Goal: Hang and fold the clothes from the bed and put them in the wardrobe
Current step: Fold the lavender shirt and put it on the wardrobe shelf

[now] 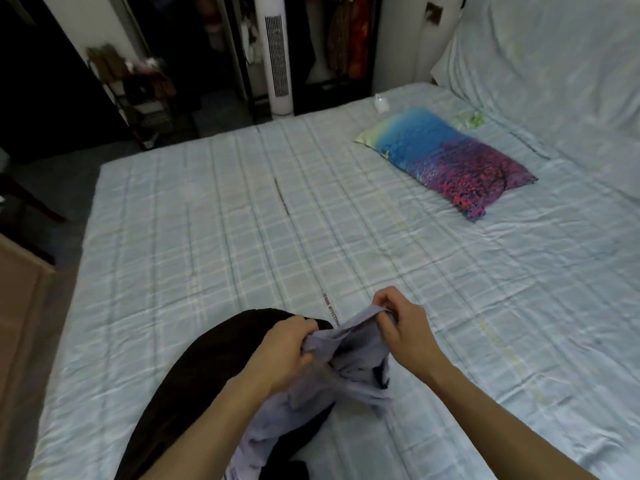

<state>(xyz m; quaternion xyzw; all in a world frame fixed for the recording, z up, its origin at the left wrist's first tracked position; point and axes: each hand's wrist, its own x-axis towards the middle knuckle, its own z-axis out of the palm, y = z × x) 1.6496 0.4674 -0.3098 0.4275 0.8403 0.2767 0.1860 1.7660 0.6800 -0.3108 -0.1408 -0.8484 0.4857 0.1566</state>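
A pale lavender garment (349, 368) is bunched between both hands near the front edge of the bed (242, 220). My left hand (284, 348) grips its left part with curled fingers. My right hand (401, 323) pinches its upper edge between thumb and fingers. Under and left of the garment lies a dark brown piece of clothing (194, 372), spread on the sheet. The open wardrobe (343, 39) with hanging clothes stands beyond the far side of the bed.
A blue-and-purple pillow (446, 161) lies at the right of the bed, with a small white object (381, 100) behind it. A white tower fan (277, 57) stands before the wardrobe. A cluttered rack (145, 88) is at the far left, a wooden piece of furniture (20, 306) at the near left.
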